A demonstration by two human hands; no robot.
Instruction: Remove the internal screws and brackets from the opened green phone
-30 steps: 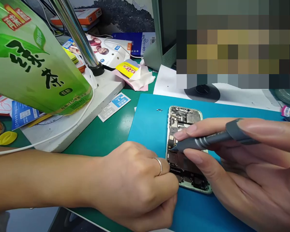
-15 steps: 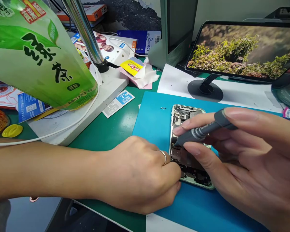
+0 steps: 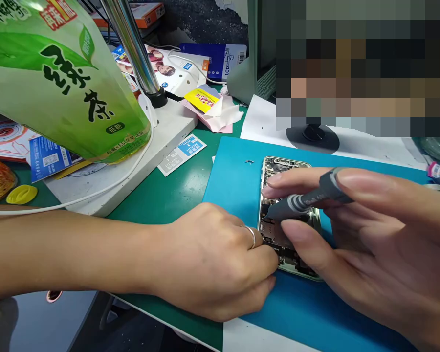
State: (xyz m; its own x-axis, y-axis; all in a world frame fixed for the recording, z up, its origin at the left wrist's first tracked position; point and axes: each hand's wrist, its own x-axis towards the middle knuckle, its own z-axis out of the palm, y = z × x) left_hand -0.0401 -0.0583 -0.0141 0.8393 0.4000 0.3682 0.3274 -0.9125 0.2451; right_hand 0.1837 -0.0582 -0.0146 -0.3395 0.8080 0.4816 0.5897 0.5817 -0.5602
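An opened smartphone (image 3: 273, 233) with bare internal parts lies on the blue mat (image 3: 234, 183). My right hand (image 3: 377, 244) grips a dark grey screwdriver (image 3: 297, 205) between thumb and fingers, the index finger pressing on its rear end. Its tip points down at the left side of the phone's insides; whether it touches a screw, I cannot tell. With fingers curled, my left hand (image 3: 223, 264) is closed at the phone's lower left edge and seems to steady it. A ring sits on one finger, and the fingertips are partly hidden. Small screws (image 3: 249, 162) lie left of the phone's top.
A green tea bottle (image 3: 77, 93) looms at the left by a metal pole (image 3: 135, 49) on a white base (image 3: 113, 195). Packets and papers (image 3: 212, 107) lie behind. At the back right stands a black round stand (image 3: 311, 139) beneath a blurred-out area.
The view has shifted slightly. My right hand's grip on the screwdriver has changed a little, the handle turned between the fingers. My left hand stays at the phone's edge.
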